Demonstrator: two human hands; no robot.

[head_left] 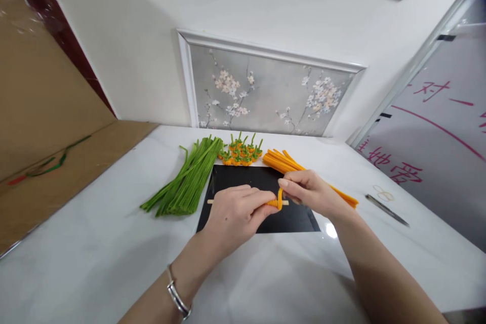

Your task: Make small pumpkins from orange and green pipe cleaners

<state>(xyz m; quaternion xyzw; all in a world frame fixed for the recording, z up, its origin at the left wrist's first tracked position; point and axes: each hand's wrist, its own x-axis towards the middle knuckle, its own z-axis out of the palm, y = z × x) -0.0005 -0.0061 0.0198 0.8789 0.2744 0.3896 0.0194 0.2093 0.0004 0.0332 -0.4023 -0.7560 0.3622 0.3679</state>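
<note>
My left hand is closed round a thin wooden stick, whose ends poke out on both sides. An orange pipe cleaner is coiled round the stick beside my left fingertips. Its free end rises into a pinch between the thumb and fingers of my right hand. Both hands are above a black mat. Behind the mat stand several small orange pumpkin-like shapes with green tops and stems. Part of the coil is hidden by my left fingers.
Left of the mat lies a bundle of green pipe cleaners. An orange bundle lies at the right, partly behind my right hand. Farther right are dark tweezers or scissors and a thin loop. A whiteboard borders the right side.
</note>
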